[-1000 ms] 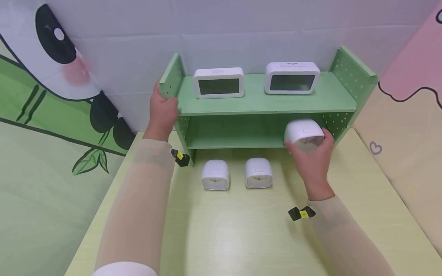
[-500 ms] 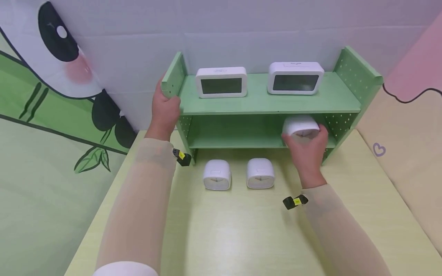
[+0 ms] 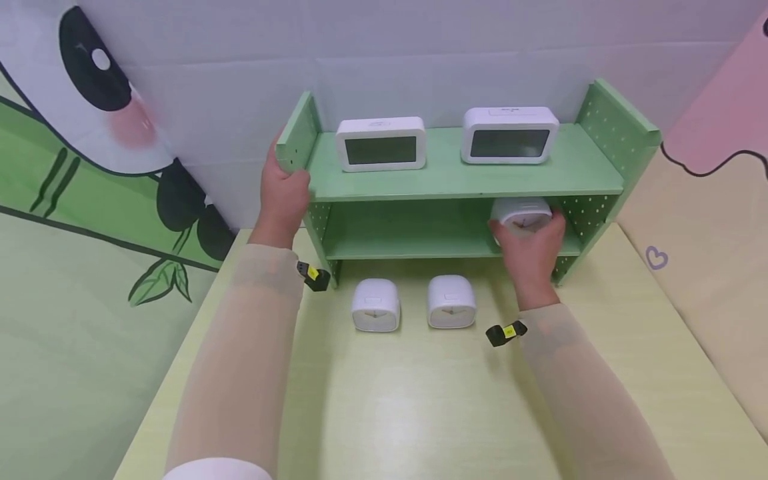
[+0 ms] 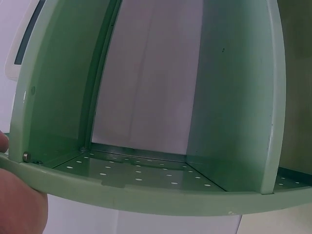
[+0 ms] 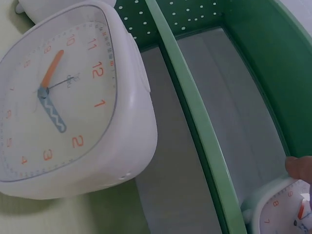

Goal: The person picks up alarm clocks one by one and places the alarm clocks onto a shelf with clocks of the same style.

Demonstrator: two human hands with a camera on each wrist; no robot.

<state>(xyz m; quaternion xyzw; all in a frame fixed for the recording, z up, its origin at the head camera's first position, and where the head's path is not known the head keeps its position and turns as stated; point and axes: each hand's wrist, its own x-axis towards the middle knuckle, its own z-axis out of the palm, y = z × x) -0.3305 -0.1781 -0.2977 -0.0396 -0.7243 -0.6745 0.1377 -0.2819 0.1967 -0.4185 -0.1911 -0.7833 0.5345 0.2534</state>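
In the head view my right hand [image 3: 532, 257] grips a white analog alarm clock [image 3: 521, 212] by its sides, on the right part of the lower board of a green two-tier shelf [image 3: 396, 230]. The right wrist view shows part of that clock's face [image 5: 285, 210] beside a fingertip. My left hand [image 3: 285, 203] holds the upper left side panel of the shelf, its thumb on the front edge. Two more white alarm clocks [image 3: 375, 305] [image 3: 451, 302] stand on the table before the shelf. One clock [image 5: 73, 97] looms large in the right wrist view.
Two white digital clocks [image 3: 381, 144] [image 3: 510, 135] with dark screens stand on the upper board. The pale wooden table [image 3: 390, 413] spreads in front of the shelf. Behind it hangs a cartoon-printed backdrop [image 3: 240, 93].
My right hand has moved the alarm clock back and slightly left, deeper onto the lower board. The left hand keeps its hold on the side panel.
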